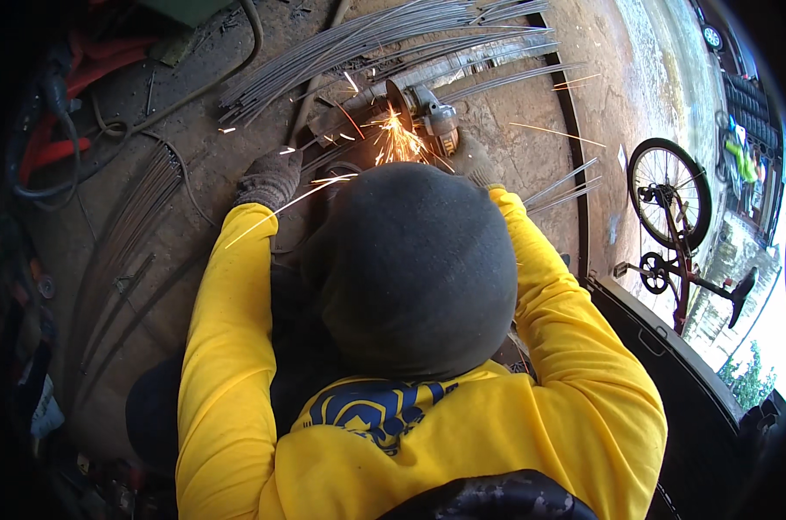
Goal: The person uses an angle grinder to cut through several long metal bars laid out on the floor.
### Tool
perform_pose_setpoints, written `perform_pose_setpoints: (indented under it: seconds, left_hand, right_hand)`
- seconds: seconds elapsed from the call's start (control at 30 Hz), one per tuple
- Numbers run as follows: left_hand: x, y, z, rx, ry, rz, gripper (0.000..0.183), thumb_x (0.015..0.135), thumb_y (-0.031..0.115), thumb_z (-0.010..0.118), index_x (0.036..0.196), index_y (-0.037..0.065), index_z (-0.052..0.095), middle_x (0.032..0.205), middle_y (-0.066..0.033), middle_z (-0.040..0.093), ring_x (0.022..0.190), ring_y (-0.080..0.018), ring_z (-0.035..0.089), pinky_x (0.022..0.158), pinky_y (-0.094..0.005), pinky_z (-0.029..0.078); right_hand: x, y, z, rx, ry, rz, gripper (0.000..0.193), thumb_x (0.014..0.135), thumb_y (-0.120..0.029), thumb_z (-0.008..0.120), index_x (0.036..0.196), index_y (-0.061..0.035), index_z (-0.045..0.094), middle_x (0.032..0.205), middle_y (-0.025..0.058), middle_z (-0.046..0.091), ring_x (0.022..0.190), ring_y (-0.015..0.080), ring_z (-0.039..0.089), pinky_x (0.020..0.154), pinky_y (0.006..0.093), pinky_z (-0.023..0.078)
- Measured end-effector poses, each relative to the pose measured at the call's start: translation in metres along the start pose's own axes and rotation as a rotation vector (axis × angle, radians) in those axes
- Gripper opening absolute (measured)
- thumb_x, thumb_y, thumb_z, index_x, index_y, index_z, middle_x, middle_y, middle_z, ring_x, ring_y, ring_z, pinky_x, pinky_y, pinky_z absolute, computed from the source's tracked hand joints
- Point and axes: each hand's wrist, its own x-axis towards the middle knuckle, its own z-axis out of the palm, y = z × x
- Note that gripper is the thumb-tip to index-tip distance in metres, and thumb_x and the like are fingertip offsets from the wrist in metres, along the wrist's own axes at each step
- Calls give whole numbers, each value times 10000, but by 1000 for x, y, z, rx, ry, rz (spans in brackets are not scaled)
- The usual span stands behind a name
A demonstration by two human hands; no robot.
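My left hand (pixel 272 178), in a grey knit glove, is closed at the left on what look like thin metal rods (pixel 324 161) running toward the cut. My right hand (pixel 474 159), also gloved and partly covered by a dark round head covering (pixel 419 269), grips an angle grinder (pixel 439 120). The grinder's disc (pixel 399 100) stands on edge, and orange sparks (pixel 396 142) spray below it. Both arms wear yellow sleeves. The head covering hides the area between the wrists.
A large bundle of thin rods (pixel 358 45) lies beyond the grinder. More rods (pixel 146 199) lie left, near red-handled gear with cables (pixel 55 154). A dark metal edge (pixel 573 156) runs along the right; past it stands a bicycle (pixel 681 251). Sparks fly both ways.
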Motion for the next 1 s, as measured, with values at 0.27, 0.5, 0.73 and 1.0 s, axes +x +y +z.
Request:
perform_pose_setpoints:
  seconds: [0.27, 0.5, 0.73, 1.0]
  left_hand:
    - [0, -19, 9, -15, 28, -29, 568, 1079, 504, 389, 1263, 53, 681, 1355, -245, 647, 1267, -465, 590, 1080, -534, 471]
    - [-4, -17, 12, -32, 120, -15, 557, 1078, 501, 391, 1246, 62, 690, 1320, -243, 667, 1241, -467, 610, 1067, -546, 477]
    - [-1, -14, 9, -6, 78, -33, 550, 1077, 500, 398, 1228, 60, 691, 1303, -250, 671, 1229, -470, 614, 1059, -548, 481]
    - [1, -12, 7, -4, 41, -27, 556, 1079, 504, 395, 1254, 62, 684, 1335, -250, 655, 1251, -468, 602, 1074, -542, 476]
  right_hand:
    - [0, -33, -3, -11, -25, 20, 910, 685, -443, 881, 1420, -31, 539, 1237, 281, 707, 1173, 426, 688, 1025, 467, 537]
    - [-1, -27, -6, -16, -19, 5, 887, 694, -428, 875, 1416, -33, 543, 1231, 276, 710, 1171, 417, 692, 1024, 459, 545]
    - [-7, -13, -1, 28, -35, 1, 838, 700, -406, 866, 1388, -35, 564, 1226, 263, 716, 1160, 399, 702, 1028, 455, 547]
    - [-6, -33, -11, 12, -40, 46, 839, 711, -397, 858, 1403, -31, 555, 1236, 266, 712, 1174, 400, 695, 1036, 454, 539]
